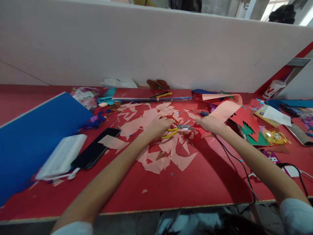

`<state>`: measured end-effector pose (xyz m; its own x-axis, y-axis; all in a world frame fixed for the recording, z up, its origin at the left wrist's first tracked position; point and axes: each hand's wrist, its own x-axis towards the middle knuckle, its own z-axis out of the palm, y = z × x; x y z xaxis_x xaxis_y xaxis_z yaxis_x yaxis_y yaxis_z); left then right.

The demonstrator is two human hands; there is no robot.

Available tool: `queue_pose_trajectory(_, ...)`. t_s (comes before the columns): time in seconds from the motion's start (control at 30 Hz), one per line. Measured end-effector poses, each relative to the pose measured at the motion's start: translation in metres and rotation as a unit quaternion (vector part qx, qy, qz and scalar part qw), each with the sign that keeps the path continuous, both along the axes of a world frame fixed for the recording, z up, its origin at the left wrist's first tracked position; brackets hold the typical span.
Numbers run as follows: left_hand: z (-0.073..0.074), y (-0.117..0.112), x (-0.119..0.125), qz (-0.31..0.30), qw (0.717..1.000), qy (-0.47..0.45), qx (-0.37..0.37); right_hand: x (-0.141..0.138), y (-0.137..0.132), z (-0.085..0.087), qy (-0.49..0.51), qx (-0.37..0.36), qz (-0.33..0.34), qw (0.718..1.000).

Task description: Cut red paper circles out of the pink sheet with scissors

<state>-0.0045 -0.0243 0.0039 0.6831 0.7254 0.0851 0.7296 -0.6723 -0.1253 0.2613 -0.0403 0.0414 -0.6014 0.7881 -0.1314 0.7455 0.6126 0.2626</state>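
Left hand (157, 127) grips yellow-handled steel scissors (172, 130); right hand (207, 124) pinches a curling salmon-pink paper strip (226, 107), length still uncut; cut salmon-pink paper scraps (158, 160) litter the middle of the red surface (215, 186).

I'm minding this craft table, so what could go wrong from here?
The blades of the scissors in the left hand point toward the right hand, which holds the pink paper, so a slip might nick those fingers. The black cable running across the table beside the right arm could also catch on that arm and drag things with it.
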Motion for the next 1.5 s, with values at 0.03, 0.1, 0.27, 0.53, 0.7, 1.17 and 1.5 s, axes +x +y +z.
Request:
queue_pose_trajectory(0.03,0.0,0.0,0.0,-0.001,1.0,0.004,0.0,0.0,-0.001,0.001,-0.002,-0.005,-0.004,1.0)
queue_pose_trajectory(0.1,0.001,0.0,-0.001,-0.005,1.0,0.008,0.002,0.0,-0.001,0.002,-0.001,-0.01,-0.009,1.0)
queue_pose_trajectory(0.27,-0.001,0.001,-0.002,-0.029,0.999,-0.011,0.023,0.0,-0.002,0.001,0.001,-0.01,-0.008,1.0)
queue_pose_trajectory(0.53,-0.011,0.008,-0.011,-0.058,0.998,-0.004,0.034,-0.001,-0.005,0.006,-0.001,-0.023,-0.019,1.0)
queue_pose_trajectory(0.7,-0.011,0.01,-0.015,-0.06,0.998,0.007,0.033,-0.001,-0.006,0.007,-0.001,-0.027,-0.02,0.999)
queue_pose_trajectory(1.17,0.005,0.011,-0.008,-0.06,0.998,0.006,0.014,-0.001,0.004,0.0,-0.006,0.003,0.01,1.0)
queue_pose_trajectory(1.5,0.011,0.01,-0.005,-0.072,0.996,0.038,0.043,-0.008,0.002,0.007,-0.043,-0.027,0.027,0.998)
